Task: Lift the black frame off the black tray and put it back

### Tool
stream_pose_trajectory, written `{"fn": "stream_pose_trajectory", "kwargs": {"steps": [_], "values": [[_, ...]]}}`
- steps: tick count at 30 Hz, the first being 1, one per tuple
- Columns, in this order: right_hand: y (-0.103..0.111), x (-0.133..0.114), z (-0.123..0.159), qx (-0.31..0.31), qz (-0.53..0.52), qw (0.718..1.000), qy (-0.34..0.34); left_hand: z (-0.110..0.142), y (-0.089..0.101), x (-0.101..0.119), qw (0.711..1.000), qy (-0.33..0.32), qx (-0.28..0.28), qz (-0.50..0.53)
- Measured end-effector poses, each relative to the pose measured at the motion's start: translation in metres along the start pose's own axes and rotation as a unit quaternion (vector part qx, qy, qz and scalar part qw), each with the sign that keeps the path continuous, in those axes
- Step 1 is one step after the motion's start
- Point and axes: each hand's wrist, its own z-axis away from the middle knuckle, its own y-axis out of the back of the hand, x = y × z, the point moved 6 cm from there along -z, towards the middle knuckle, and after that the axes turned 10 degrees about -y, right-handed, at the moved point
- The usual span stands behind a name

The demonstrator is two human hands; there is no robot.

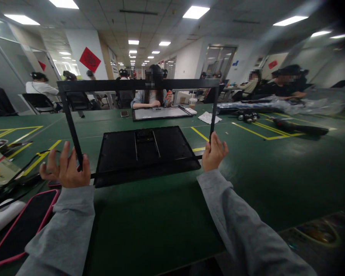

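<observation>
A thin black rectangular frame (103, 86), like a monitor bezel, stands raised between my two hands above the green table. My left hand (70, 168) grips its lower left corner between thumb and fingers, the other fingers spread outward. At the lower right corner, my right hand (214, 153) pinches the side bar. Through the frame's opening I see a flat black panel (169, 145) lying on the table, with a small circuit board (145, 136) and two thin metal strips at its middle. The frame's lower bar crosses in front of this panel.
A pink-edged phone (25, 226), cables and a white object lie at the left. Across the table (149, 222) a person (152, 96) sits behind another panel (161, 112). A crumpled tissue (209, 117), a dark tool (300, 126) and plastic-wrapped parts (247, 106) lie to the right.
</observation>
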Motion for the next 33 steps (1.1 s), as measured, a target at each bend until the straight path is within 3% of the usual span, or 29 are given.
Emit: {"fn": "stream_pose_trajectory", "kwargs": {"steps": [5, 12, 25, 33], "values": [[-0.027, 0.006, 0.013, -0.1, 0.022, 0.995, -0.014, 0.006, -0.018, 0.006, 0.991, 0.031, -0.132, 0.018], [-0.062, 0.022, 0.037, -0.241, 0.04, 0.969, -0.042, 0.041, -0.058, -0.005, 0.951, 0.042, -0.303, 0.05], [-0.075, 0.039, 0.046, -0.279, 0.054, 0.957, -0.059, 0.05, -0.068, -0.005, 0.935, 0.045, -0.349, 0.042], [-0.076, 0.041, 0.047, -0.306, 0.059, 0.949, -0.055, 0.054, -0.072, -0.01, 0.938, 0.058, -0.338, 0.047]]}}
